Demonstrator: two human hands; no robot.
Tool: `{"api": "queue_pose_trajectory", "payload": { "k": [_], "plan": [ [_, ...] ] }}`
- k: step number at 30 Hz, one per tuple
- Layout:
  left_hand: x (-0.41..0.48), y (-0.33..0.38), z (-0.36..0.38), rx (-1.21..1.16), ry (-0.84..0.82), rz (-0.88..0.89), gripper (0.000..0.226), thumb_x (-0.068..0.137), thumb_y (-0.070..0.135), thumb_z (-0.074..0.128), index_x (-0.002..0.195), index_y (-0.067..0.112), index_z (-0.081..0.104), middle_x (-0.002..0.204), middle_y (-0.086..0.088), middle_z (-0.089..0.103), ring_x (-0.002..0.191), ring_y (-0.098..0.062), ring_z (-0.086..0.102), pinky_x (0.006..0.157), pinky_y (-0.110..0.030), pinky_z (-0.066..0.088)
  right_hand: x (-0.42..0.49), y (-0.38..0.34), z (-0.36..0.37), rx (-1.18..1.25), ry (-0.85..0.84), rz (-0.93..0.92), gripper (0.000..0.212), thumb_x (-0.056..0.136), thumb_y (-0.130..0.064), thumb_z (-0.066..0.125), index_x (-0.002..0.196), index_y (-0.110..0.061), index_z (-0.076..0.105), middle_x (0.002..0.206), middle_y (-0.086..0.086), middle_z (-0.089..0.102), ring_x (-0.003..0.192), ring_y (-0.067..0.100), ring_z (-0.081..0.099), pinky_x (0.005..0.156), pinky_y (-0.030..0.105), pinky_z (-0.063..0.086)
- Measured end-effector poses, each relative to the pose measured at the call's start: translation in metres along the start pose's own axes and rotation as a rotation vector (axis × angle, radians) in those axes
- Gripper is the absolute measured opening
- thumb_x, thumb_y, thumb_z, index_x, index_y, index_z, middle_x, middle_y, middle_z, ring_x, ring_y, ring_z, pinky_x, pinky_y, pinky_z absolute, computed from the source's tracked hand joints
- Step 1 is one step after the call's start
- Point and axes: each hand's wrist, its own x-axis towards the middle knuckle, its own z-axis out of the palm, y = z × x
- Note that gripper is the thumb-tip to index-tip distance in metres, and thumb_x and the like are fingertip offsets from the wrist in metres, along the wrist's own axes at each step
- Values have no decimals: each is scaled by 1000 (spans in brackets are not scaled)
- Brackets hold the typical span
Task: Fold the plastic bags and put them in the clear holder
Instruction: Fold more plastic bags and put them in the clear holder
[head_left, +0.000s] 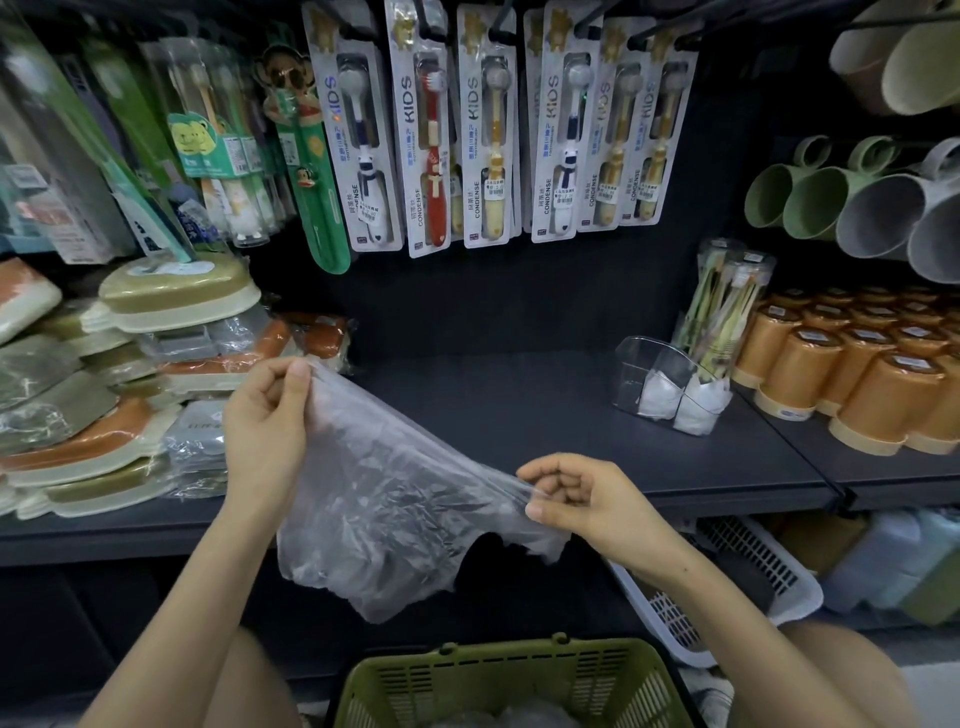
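Note:
A thin translucent plastic bag (384, 499) hangs stretched between my two hands in front of the dark shelf. My left hand (267, 415) pinches its upper left corner, raised higher. Lower down, my right hand (582, 499) pinches the bag's right edge. The bag's lower part droops loose below the shelf's front edge. The clear holder (670, 387) stands on the shelf to the right, well apart from both hands, with folded white bags in its compartments.
A green basket (498, 686) sits below me with more plastic inside. A white basket (727, 597) lies under the shelf at right. Stacked packaged goods (130, 374) fill the shelf's left, orange cups (857, 364) its right. Toothbrush packs (488, 130) hang above the dark shelf (493, 405).

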Motion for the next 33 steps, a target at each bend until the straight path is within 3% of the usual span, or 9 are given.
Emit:
{"api": "queue_pose_trajectory", "payload": {
  "k": [3, 6, 8, 11, 17, 22, 25, 30, 33],
  "plan": [
    [2, 0, -1, -44, 20, -6, 18, 100, 21, 49, 86, 27, 58, 69, 2, 51, 53, 5, 47, 52, -8, 37, -3, -2, -4, -63, -32, 20, 15, 80, -17, 77, 94, -19, 72, 76, -2, 66, 70, 9, 59, 71, 23, 51],
    [3, -4, -4, -47, -20, 6, 17, 99, 19, 52, 86, 28, 59, 71, 4, 53, 58, 5, 48, 59, -9, 38, -5, -5, -10, -191, -47, 37, 8, 82, -30, 74, 83, -22, 72, 72, -3, 71, 68, 7, 65, 76, 26, 52],
    [3, -8, -5, -26, -61, 11, 17, 98, 20, 53, 85, 28, 60, 74, 6, 54, 65, 4, 49, 66, -13, 40, -5, -6, -15, -410, -36, 37, 17, 82, -42, 71, 77, -25, 70, 71, -10, 72, 69, 0, 66, 81, 25, 48],
    [1, -13, -4, 22, -117, 44, 14, 97, 20, 54, 88, 28, 61, 80, 8, 57, 73, -1, 52, 72, -21, 42, -5, -11, -21, -737, 10, -15, 23, 81, -53, 66, 71, -31, 65, 65, -19, 65, 71, -6, 60, 94, 25, 32],
    [-2, -15, 4, 69, -141, 119, 16, 100, 20, 48, 89, 30, 55, 74, 5, 52, 66, 1, 47, 66, -16, 39, -1, -15, -31, -1058, 94, -48, 20, 84, -55, 60, 74, -37, 59, 64, -20, 54, 71, -3, 45, 80, 26, 19],
    [-2, -17, 5, 157, -117, 153, 16, 102, 23, 42, 92, 28, 53, 75, 1, 52, 62, 4, 47, 61, -11, 38, -3, -9, -42, -855, 76, -151, 26, 78, -46, 74, 59, -41, 56, 77, -22, 66, 92, 0, 50, 87, 27, 20],
    [2, -19, 1, 153, -86, 125, 16, 102, 23, 42, 92, 26, 53, 73, 1, 51, 59, 6, 48, 58, -9, 38, -5, -7, -52, -677, 27, -125, 15, 74, -41, 78, 66, -41, 65, 74, -16, 65, 88, 3, 53, 92, 25, 29],
    [6, -27, -5, 120, -45, 70, 16, 101, 26, 46, 89, 31, 56, 79, 0, 56, 68, 3, 53, 67, -20, 44, -2, -4, -55, -549, 124, -92, 10, 78, -43, 71, 69, -40, 67, 71, -14, 65, 76, 10, 55, 82, 30, 42],
    [4, -26, -1, 128, -31, 51, 14, 101, 21, 46, 92, 17, 57, 71, -2, 52, 56, 8, 51, 53, -8, 41, 1, -6, -55, -587, 182, -85, 19, 83, -40, 68, 65, -34, 65, 67, -19, 63, 73, 6, 52, 75, 25, 37]
  ]
}}
